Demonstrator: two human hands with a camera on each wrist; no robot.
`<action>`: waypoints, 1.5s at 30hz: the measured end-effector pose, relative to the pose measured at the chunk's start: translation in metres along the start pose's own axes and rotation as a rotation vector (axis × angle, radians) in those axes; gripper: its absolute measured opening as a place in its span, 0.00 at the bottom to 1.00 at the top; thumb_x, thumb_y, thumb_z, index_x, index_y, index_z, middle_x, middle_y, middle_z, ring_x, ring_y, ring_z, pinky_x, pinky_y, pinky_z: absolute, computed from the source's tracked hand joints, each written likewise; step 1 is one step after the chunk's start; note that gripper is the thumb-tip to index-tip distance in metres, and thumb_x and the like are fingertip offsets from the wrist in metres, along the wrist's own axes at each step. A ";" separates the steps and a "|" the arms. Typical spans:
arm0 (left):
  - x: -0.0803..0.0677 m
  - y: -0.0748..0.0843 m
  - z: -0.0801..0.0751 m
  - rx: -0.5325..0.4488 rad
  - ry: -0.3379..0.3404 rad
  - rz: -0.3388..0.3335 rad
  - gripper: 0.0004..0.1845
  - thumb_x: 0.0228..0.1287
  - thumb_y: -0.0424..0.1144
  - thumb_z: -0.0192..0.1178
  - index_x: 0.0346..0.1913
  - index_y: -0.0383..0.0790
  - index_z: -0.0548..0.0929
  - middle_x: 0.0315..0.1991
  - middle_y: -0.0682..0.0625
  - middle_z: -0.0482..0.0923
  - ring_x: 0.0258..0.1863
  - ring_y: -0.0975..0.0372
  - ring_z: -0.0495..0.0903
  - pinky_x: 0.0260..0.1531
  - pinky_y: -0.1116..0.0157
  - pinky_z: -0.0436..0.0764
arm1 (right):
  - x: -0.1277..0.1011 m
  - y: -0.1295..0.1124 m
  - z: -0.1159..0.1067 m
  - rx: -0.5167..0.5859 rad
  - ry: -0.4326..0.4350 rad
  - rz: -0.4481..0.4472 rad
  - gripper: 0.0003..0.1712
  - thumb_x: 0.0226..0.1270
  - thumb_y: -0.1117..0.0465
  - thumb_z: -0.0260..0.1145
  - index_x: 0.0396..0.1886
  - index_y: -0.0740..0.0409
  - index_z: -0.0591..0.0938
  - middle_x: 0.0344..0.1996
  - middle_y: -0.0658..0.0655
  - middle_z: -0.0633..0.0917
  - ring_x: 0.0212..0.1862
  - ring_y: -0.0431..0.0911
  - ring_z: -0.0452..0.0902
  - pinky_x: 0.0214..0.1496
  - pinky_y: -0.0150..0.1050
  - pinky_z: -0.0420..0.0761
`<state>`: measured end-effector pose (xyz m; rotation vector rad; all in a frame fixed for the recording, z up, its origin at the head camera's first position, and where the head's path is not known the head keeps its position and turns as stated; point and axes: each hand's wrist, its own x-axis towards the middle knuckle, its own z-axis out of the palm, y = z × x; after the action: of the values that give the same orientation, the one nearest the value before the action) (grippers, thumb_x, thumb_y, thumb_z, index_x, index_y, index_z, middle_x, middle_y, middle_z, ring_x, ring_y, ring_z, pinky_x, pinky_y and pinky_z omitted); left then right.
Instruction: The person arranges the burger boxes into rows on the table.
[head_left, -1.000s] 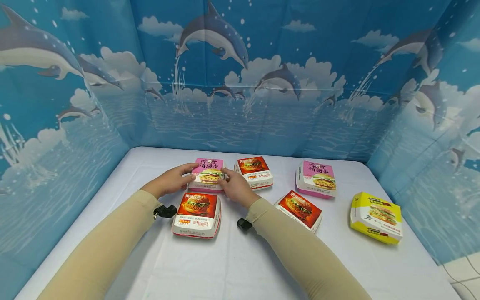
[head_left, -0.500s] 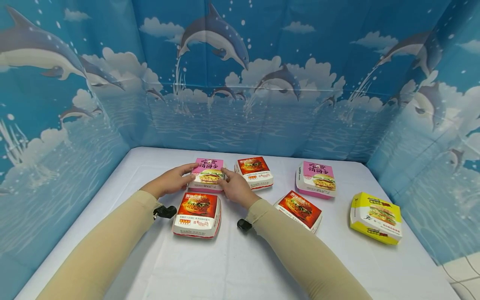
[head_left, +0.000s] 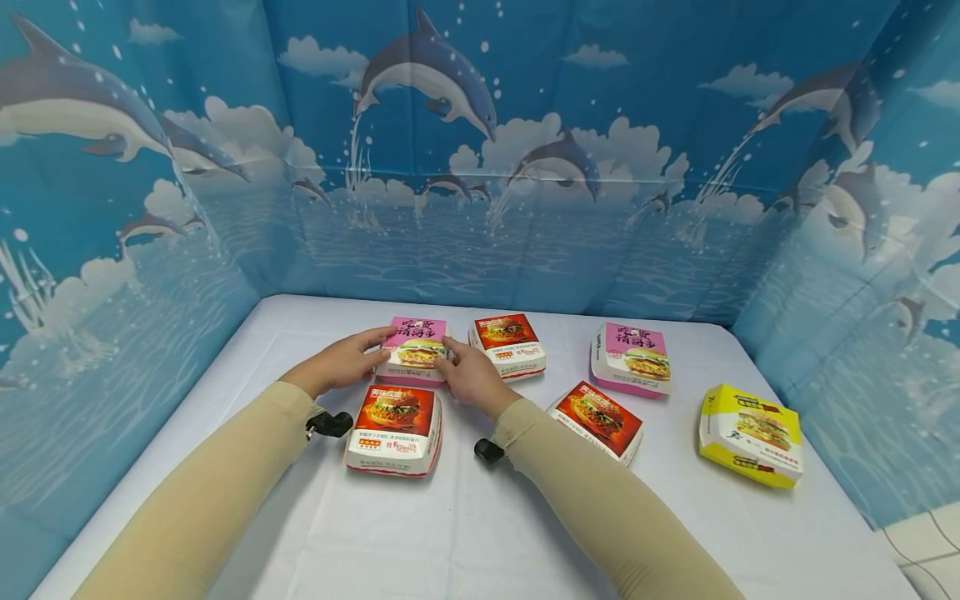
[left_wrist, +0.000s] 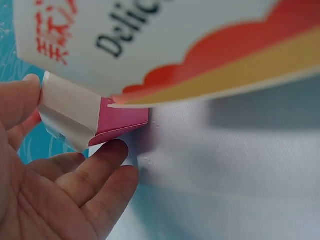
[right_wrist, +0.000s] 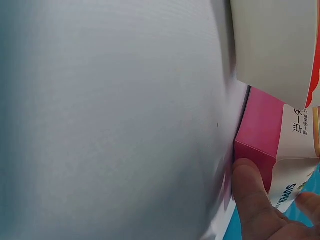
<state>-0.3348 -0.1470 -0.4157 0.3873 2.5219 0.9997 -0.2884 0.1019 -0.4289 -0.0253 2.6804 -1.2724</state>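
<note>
At the table's (head_left: 465, 533) far side, my left hand (head_left: 341, 365) and right hand (head_left: 468, 377) clasp the pink box (head_left: 417, 347); I should squeeze evenly and lift level.

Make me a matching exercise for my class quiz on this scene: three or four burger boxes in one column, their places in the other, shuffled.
Things:
1. yellow box
2. pink box between the hands
3. red box nearest the camera
4. pink box at the back right

Places:
A. just in front of the held box
B. far right of the table
C. held on both sides
D. untouched, behind a tilted red box

Pairs: 1-B, 2-C, 3-A, 4-D
</note>
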 end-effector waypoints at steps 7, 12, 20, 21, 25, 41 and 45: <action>0.000 0.001 -0.001 0.039 0.010 0.004 0.35 0.83 0.56 0.51 0.85 0.61 0.54 0.86 0.40 0.50 0.83 0.40 0.54 0.76 0.37 0.63 | -0.001 0.001 -0.001 -0.007 -0.002 -0.022 0.34 0.83 0.45 0.59 0.84 0.39 0.64 0.31 0.55 0.81 0.25 0.43 0.76 0.27 0.36 0.77; -0.001 0.003 -0.003 0.061 0.021 -0.005 0.35 0.82 0.58 0.50 0.85 0.62 0.55 0.86 0.40 0.50 0.83 0.40 0.53 0.77 0.36 0.60 | -0.003 0.000 -0.003 -0.036 -0.008 -0.020 0.35 0.83 0.45 0.59 0.84 0.39 0.64 0.37 0.59 0.86 0.25 0.43 0.77 0.27 0.36 0.78; -0.004 0.010 -0.008 0.090 0.053 -0.009 0.34 0.82 0.59 0.50 0.85 0.61 0.57 0.85 0.40 0.53 0.82 0.39 0.56 0.76 0.34 0.60 | -0.010 -0.007 -0.009 -0.154 0.006 -0.019 0.35 0.82 0.43 0.60 0.83 0.39 0.65 0.71 0.60 0.80 0.40 0.48 0.79 0.36 0.39 0.78; -0.004 0.012 -0.008 0.090 0.057 -0.004 0.34 0.82 0.58 0.50 0.84 0.61 0.57 0.85 0.39 0.53 0.81 0.39 0.58 0.76 0.34 0.61 | -0.011 -0.009 -0.010 -0.175 0.010 -0.022 0.35 0.82 0.43 0.60 0.83 0.39 0.65 0.72 0.59 0.79 0.44 0.48 0.79 0.40 0.40 0.79; -0.005 0.021 -0.010 0.090 0.082 0.009 0.33 0.83 0.57 0.50 0.84 0.58 0.59 0.84 0.39 0.55 0.80 0.40 0.61 0.75 0.35 0.64 | -0.018 -0.016 -0.016 -0.238 0.035 -0.037 0.34 0.82 0.43 0.59 0.82 0.43 0.68 0.76 0.55 0.75 0.60 0.49 0.81 0.54 0.46 0.83; -0.011 0.061 -0.012 0.188 0.125 0.051 0.40 0.79 0.63 0.52 0.85 0.54 0.55 0.85 0.39 0.54 0.81 0.40 0.60 0.74 0.35 0.64 | -0.035 -0.036 -0.077 -0.325 0.117 -0.049 0.31 0.84 0.43 0.57 0.81 0.41 0.69 0.72 0.56 0.80 0.55 0.52 0.85 0.60 0.52 0.84; -0.012 0.074 -0.009 0.181 0.111 0.074 0.42 0.78 0.64 0.52 0.86 0.54 0.53 0.85 0.40 0.53 0.81 0.40 0.59 0.74 0.34 0.63 | -0.036 -0.034 -0.098 -0.297 0.126 -0.028 0.32 0.84 0.44 0.57 0.82 0.40 0.67 0.75 0.57 0.76 0.48 0.52 0.85 0.56 0.52 0.84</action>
<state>-0.3203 -0.1051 -0.3543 0.4930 2.7261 0.8433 -0.2707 0.1589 -0.3364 -0.0222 2.9638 -0.8992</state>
